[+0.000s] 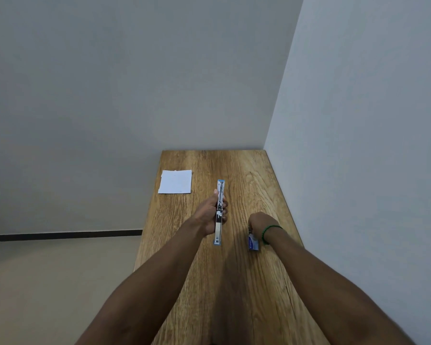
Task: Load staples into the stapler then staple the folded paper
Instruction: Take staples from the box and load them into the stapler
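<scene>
The stapler (219,192) lies swung fully open, a long silver and blue strip pointing away from me at the table's middle. My left hand (209,212) grips it around its hinge. The folded white paper (176,182) lies flat at the far left of the table, apart from both hands. My right hand (259,221), with a green bracelet on the wrist, is curled with its fingers hidden. A small blue and white staple box (253,241) lies on the table just below that hand. I cannot tell what the fingers hold.
The narrow wooden table (234,282) runs away from me into a corner, with a wall close on the right and another behind. Its left edge drops off to the floor.
</scene>
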